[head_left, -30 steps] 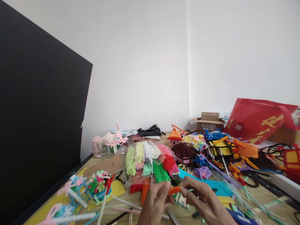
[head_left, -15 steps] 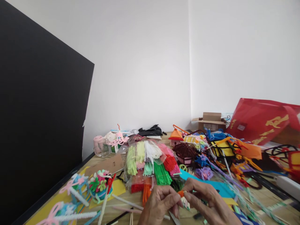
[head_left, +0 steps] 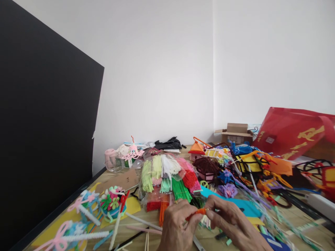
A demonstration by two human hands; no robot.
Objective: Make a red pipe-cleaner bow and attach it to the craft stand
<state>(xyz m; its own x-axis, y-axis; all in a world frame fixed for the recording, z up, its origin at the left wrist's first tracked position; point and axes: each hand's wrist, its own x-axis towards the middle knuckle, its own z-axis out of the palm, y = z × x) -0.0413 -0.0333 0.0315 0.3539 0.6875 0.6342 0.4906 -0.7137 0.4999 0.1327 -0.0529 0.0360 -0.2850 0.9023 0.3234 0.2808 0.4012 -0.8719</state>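
The person's left hand (head_left: 180, 223) is closed, its thumb and curled fingers pinching the left part of an orange piece (head_left: 201, 211). The right hand (head_left: 231, 221) pinches the piece's other end between thumb and index fingertip, where a pale tip shows; the remaining fingers are bent, and how tightly they curl cannot be told. The piece lies nearly level between the hands, held above the table (head_left: 157, 240), just beyond a metal blade (head_left: 198, 242).

Both hands come in from the lower edge, backs mostly toward the camera. The left points up and away, knuckles raised; the right slants in from the lower right, wrist low. Orange stems (head_left: 163, 212) lie just left of the left hand, and a blue sheet (head_left: 246, 206) lies behind the right.

Half a second ago the left fingers hid more of the piece; now a longer stretch shows, and the left knuckles stand higher.
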